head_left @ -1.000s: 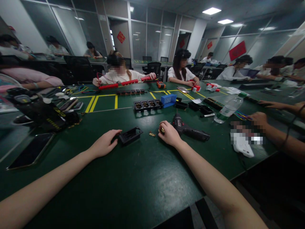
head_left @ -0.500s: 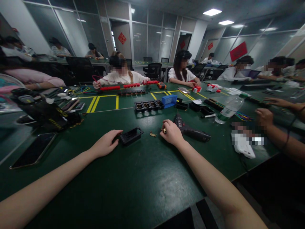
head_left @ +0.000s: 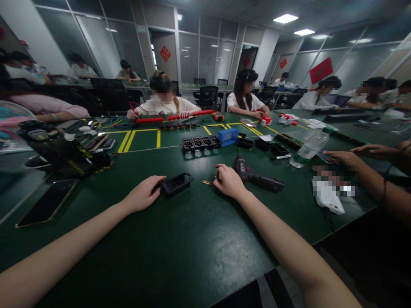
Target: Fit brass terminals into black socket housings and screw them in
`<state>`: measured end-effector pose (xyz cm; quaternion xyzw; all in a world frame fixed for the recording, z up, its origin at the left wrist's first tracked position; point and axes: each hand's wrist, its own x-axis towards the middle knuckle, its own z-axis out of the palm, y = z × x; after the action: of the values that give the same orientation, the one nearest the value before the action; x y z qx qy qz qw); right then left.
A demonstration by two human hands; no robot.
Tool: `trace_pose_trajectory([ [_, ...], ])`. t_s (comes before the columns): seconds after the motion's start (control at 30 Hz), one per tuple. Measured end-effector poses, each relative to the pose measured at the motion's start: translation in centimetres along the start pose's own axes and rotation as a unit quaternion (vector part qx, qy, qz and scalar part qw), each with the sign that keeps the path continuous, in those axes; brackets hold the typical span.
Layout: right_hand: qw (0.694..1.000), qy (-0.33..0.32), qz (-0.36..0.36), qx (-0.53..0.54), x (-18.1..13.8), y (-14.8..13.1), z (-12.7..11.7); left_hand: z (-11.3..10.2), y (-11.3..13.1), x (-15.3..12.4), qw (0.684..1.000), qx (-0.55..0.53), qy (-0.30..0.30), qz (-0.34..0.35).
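Note:
My left hand (head_left: 146,193) is closed at the left end of a black plastic housing (head_left: 177,184), a hollow rectangular frame lying on the green table. Between my hands lies a small brass-coloured metal piece (head_left: 206,182). My right hand (head_left: 230,183) is curled low over the table, with another small brass piece (head_left: 220,176) showing at its fingertips. Just beyond and right of that hand rests a black power drill (head_left: 257,174), its bit pointing away from me.
A black tray of brass parts (head_left: 201,143) stands ahead beside a blue box (head_left: 228,137). To the right are a water bottle (head_left: 311,147) and a co-worker's hands (head_left: 345,158). A phone (head_left: 47,203) and a black bag (head_left: 70,152) lie left.
My right hand has shifted very slightly left with the brass piece. My left hand and the housing stay put. The co-worker's hand at right has moved left to the coloured wires.

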<state>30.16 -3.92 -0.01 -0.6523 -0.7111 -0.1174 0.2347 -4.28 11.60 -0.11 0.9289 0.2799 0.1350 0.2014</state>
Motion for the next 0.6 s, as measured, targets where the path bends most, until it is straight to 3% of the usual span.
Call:
trace_pose_trajectory([
  [0.6,0.998,-0.054,0.005,-0.035,0.15,-0.29,-0.28,0.06,-0.11,0.12,1.0,0.016,-0.003,0.022],
])
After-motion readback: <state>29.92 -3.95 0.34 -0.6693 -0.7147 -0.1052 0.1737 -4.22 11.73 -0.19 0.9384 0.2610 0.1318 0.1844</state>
